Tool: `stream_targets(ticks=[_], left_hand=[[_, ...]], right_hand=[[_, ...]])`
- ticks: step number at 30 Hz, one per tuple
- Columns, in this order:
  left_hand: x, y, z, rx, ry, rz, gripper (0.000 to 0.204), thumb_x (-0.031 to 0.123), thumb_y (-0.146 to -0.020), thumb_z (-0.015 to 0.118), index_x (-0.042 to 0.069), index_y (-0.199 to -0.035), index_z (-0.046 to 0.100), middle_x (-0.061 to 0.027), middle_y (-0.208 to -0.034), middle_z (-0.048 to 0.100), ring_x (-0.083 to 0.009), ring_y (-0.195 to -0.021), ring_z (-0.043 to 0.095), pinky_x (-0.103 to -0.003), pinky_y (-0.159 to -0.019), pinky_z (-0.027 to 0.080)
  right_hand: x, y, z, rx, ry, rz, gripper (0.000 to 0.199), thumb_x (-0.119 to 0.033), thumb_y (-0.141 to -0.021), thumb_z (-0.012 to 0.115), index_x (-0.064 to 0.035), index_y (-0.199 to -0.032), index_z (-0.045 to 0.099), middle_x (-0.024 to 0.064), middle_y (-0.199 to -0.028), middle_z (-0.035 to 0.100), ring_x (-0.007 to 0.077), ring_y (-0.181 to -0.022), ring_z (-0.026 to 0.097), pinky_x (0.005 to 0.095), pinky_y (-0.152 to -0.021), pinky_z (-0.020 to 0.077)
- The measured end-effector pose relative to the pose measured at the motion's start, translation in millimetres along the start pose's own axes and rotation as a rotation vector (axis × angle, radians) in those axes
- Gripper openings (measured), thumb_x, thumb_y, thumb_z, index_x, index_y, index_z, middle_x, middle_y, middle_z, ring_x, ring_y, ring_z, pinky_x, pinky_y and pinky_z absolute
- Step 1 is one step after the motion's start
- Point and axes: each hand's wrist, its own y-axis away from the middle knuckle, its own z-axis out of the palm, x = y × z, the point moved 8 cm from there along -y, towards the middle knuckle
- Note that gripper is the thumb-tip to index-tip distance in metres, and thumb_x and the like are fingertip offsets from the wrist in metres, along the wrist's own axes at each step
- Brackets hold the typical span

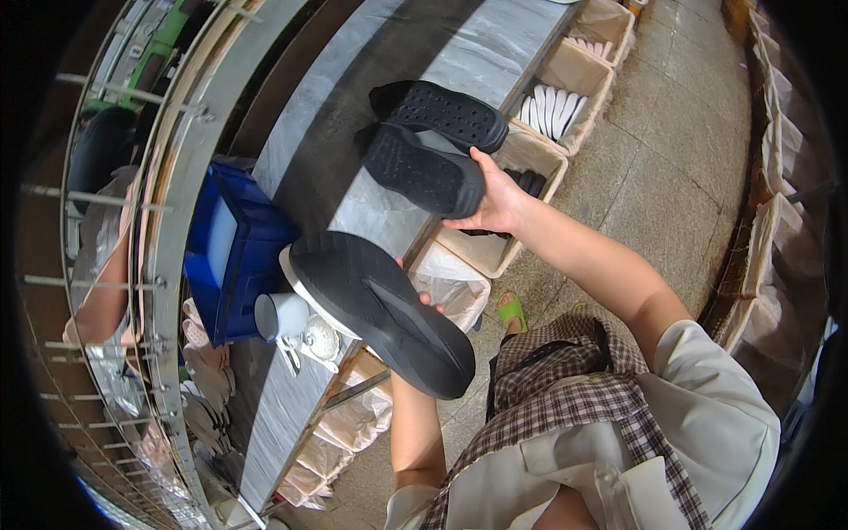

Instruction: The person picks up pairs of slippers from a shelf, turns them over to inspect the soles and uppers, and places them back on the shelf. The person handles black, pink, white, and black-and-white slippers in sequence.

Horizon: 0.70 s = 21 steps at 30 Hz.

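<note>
My left hand (429, 300) grips a large black shoe sole (375, 305) with a white edge at its far end. The sole is tilted and covers most of that hand, so only some fingertips show along its right side. Farther off, my right hand (502, 199) closes on the near end of a smaller black sole (420, 168), thumb on top. A second black sole (446, 115), dotted with rows of small holes, lies against it just behind. Whether my right hand also holds this second one, I cannot tell.
A grey worktable (353, 53) runs beneath. On its left stand a blue plastic bin (238, 296) and a white cup (281, 316). Cloth-lined baskets (594, 93) line its right side, one holding white soles (552, 110). A curved metal rack (168, 265) rises at far left.
</note>
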Motion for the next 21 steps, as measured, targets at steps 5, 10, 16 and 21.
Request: stream_targets(ticks=[5,10,16,21], left_hand=[[-10.7,2.7,-30.8,0.153,-0.277,-0.118,0.056,0.024,-0.088,0.057,0.007,-0.136,0.033,-0.0171,-0.098,0.057,-0.0296,-0.079,0.061,-0.043,-0.066,0.054],[-37.7,12.6,-63.1,0.136,-0.589,-0.422,0.067,0.014,-0.077,0.070,0.009,-0.135,0.036,-0.0121,-0.099,0.057,-0.0263,-0.082,0.061,-0.039,-0.071,0.053],[-80.6,-10.1,-97.9,0.134,-0.860,-0.567,0.045,0.012,-0.086,0.059,0.001,-0.126,0.043,-0.0067,-0.114,0.056,-0.0163,-0.104,0.054,-0.029,-0.094,0.041],[-161.5,-76.5,-168.2,0.152,-1.071,-0.515,0.038,-0.002,-0.084,0.054,0.000,-0.121,0.048,-0.0059,-0.113,0.057,-0.0133,-0.103,0.053,-0.026,-0.089,0.041]], right_hand=[[2.9,-37.7,-22.6,0.230,-0.093,-0.108,0.058,-0.057,-0.091,0.031,-0.0112,-0.122,0.049,0.0105,-0.116,0.057,0.0293,-0.108,0.052,0.0547,-0.094,0.0384],[8.8,-58.0,-48.0,0.420,0.091,-0.241,0.037,-0.047,-0.089,0.037,-0.0110,-0.085,0.045,0.0028,-0.070,0.047,0.0155,-0.058,0.043,0.0365,-0.055,0.0397],[-0.3,-21.8,-177.8,0.421,-0.112,-0.371,0.027,-0.040,-0.087,0.045,-0.0135,-0.081,0.048,-0.0004,-0.066,0.047,0.0122,-0.051,0.040,0.0300,-0.044,0.0359],[69.3,60.4,-388.2,0.820,-0.238,-0.295,0.016,-0.026,-0.084,0.050,-0.0146,-0.074,0.049,-0.0023,-0.060,0.047,0.0098,-0.050,0.043,0.0252,-0.044,0.0361]])
